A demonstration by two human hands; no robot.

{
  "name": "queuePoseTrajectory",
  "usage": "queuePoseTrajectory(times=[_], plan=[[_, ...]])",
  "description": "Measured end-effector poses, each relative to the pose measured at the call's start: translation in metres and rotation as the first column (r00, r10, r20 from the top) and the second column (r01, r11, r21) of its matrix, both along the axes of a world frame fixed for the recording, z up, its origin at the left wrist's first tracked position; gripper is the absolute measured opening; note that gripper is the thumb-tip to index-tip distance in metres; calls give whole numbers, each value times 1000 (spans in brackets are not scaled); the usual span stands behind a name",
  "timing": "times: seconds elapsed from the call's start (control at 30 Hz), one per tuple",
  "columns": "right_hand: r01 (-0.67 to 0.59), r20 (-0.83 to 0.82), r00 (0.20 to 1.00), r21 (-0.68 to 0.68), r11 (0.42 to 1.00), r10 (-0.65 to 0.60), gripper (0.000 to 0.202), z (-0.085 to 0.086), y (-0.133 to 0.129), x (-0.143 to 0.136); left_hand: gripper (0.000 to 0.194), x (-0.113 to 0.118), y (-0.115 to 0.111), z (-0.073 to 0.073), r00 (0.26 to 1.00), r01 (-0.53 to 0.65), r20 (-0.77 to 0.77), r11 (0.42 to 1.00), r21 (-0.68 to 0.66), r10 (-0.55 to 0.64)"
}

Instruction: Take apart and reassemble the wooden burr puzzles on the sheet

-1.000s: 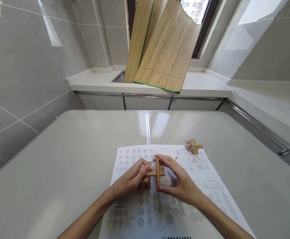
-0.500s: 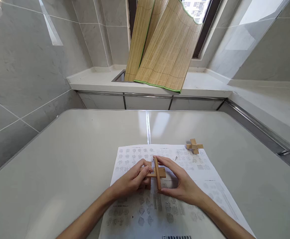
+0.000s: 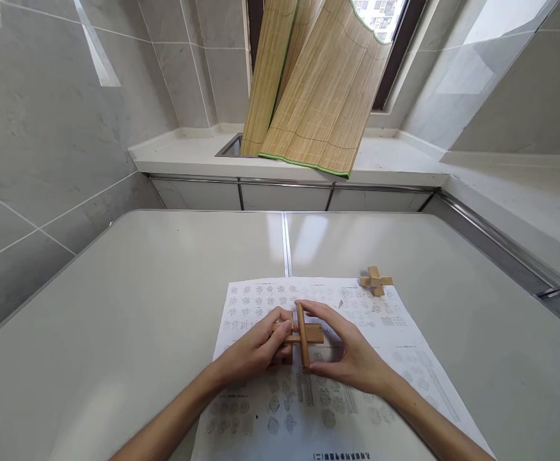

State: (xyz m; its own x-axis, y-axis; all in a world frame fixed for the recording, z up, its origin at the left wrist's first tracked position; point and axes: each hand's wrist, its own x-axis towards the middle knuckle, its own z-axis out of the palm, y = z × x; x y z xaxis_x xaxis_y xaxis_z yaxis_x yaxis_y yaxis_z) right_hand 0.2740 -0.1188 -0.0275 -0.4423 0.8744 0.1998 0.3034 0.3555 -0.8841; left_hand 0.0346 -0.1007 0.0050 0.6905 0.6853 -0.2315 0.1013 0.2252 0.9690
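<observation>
A wooden cross-shaped puzzle [image 3: 307, 333] of notched bars hovers just over a printed instruction sheet [image 3: 328, 384] on the white table [image 3: 116, 320]. My left hand [image 3: 255, 349] pinches the left end of the flat horizontal bar. My right hand [image 3: 344, 349] pinches the upright bar between forefinger at its top and thumb at its bottom. A second, smaller assembled wooden cross [image 3: 376, 280] lies on the sheet's far right corner, beyond my right hand.
A seam [image 3: 285, 243] runs down the table's middle. Behind the table, a white ledge [image 3: 188, 157] carries leaning bamboo mats [image 3: 308, 89] against a window. Grey tiled walls close in left and right; a metal rail [image 3: 500, 246] runs along the right.
The horizontal bar has slid slightly to the right through the upright bar; both hands keep their grip and have barely shifted.
</observation>
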Motion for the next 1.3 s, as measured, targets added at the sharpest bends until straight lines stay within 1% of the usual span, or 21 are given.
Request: queuePoseTrajectory(times=[0.07,0.37,0.5,0.7,1.03,1.13,1.3], plan=[[-15,3,1000,1,1000,15,94,0,0,0,38,0,0,1,1000,6,1,1000,-7,-6],[19,-13,1000,58,998,-18,91,-1,0,-2,39,1,-1,0,1000,-14,5,1000,4,13],[21,-12,1000,51,998,-21,90,0,-1,-1,37,0,0,-2,1000,-10,-3,1000,-3,10],[28,-7,1000,51,998,-28,90,0,-1,-2,39,0,0,-2,1000,-12,7,1000,0,12],[2,-20,1000,45,999,-1,89,0,0,-2,41,1,0,-1,1000,-23,5,1000,-4,23],[-2,-27,1000,16,1000,2,93,0,-1,-2,42,1,1,0,1000,-28,-9,1000,6,28],[15,-39,999,-34,999,-16,109,-4,-1,-2,43,2,1,0,998,-61,-9,998,0,61]])
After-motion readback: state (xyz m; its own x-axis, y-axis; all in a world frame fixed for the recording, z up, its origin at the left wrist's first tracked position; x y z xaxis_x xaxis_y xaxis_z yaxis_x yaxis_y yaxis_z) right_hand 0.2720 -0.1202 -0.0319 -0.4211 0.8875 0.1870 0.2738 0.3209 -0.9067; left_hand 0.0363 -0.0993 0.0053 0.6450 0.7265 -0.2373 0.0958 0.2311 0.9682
